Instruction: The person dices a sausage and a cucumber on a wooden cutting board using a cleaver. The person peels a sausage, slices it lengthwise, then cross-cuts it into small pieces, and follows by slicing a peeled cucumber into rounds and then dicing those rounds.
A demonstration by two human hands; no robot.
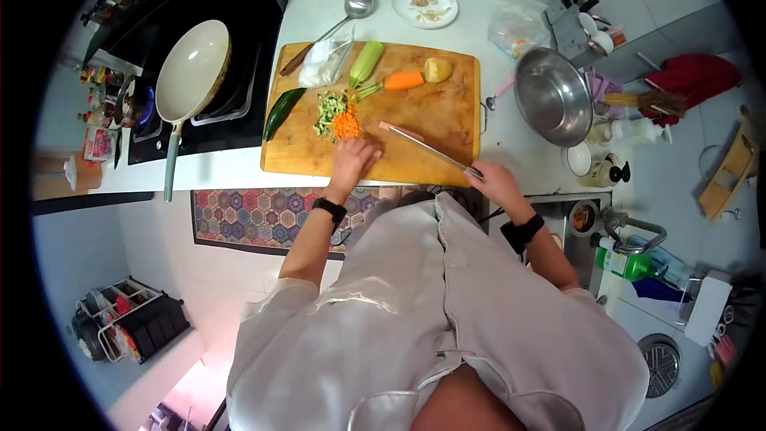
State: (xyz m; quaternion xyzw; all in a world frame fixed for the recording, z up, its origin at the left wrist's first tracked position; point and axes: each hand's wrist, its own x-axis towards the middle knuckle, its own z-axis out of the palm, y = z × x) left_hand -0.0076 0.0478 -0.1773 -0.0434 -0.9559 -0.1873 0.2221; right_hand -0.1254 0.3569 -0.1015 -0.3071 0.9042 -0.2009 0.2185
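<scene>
My right hand [496, 182] is closed around the handle of a kitchen knife [435, 152], its blade slanting up and left over the wooden cutting board [447, 121]. A small pinkish-orange piece [384, 125] shows at the blade's far end. Resting low on the board, my left hand [355, 163] has its fingers loosely bent and apart, beside diced carrot [345, 125]. Chopped green pieces [328, 113] lie against the carrot. Further back are a cut piece of carrot [404, 81], a peeled potato [437, 70], a pale green stalk [367, 61], a cucumber [282, 114] and a plastic bag [325, 60].
A pale frying pan [194, 68] sits on the black stove [239, 0] at left, its handle jutting over the counter edge. Behind the board are a ladle [358, 5] and a white plate [424, 5] with scraps. A steel bowl [553, 97] stands to the right.
</scene>
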